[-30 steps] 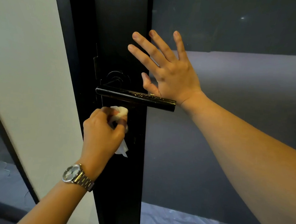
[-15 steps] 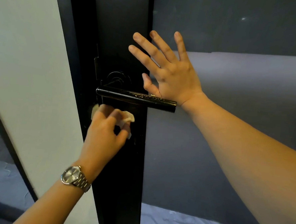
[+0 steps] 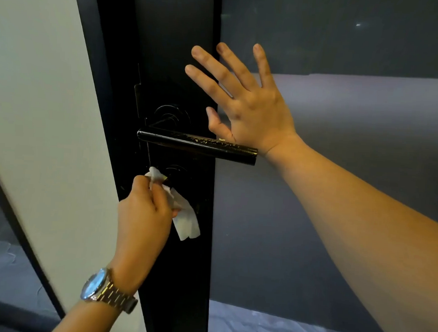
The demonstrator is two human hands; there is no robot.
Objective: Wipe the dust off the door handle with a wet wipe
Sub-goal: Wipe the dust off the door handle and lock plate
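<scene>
The wet wipe, white and crumpled, is pinched between the curled fingers and thumb of the left hand, whose wrist carries a metal wristwatch. The wipe's upper end meets the black door stile beside a round lock rosette, and its loose end hangs down past the knuckles. Just above, and apart from the wipe, the door handle juts rightward from the stile. It is a black horizontal lever flecked with pale specks along its top. Behind the lever's free end the right hand holds nothing, its fingers straight and spread, palm toward the door; whether it presses the surface cannot be told. A dark glass panel fills the door to the right, and a pale wall stands at left.
</scene>
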